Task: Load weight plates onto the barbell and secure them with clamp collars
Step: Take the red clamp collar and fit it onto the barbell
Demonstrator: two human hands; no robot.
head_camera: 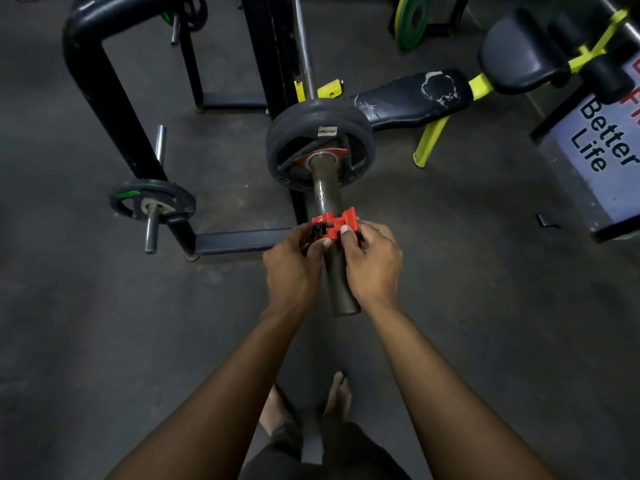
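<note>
The barbell sleeve (328, 195) points toward me at the centre of the view. Two black weight plates (320, 116) sit on it against the inner collar. A red clamp collar (334, 223) wraps the sleeve about midway, apart from the plates. My left hand (292, 268) pinches the collar's left side, with fingers around its black lever part. My right hand (372, 263) grips the collar's right side, thumb on top. The sleeve's free end (344, 299) sticks out between my wrists.
A black plate rack (104, 84) stands at left with a small plate (152, 200) on a peg. A black and yellow bench (412, 98) lies at right, with a green plate (412, 20) behind it. My bare feet (311, 403) stand on the dark floor.
</note>
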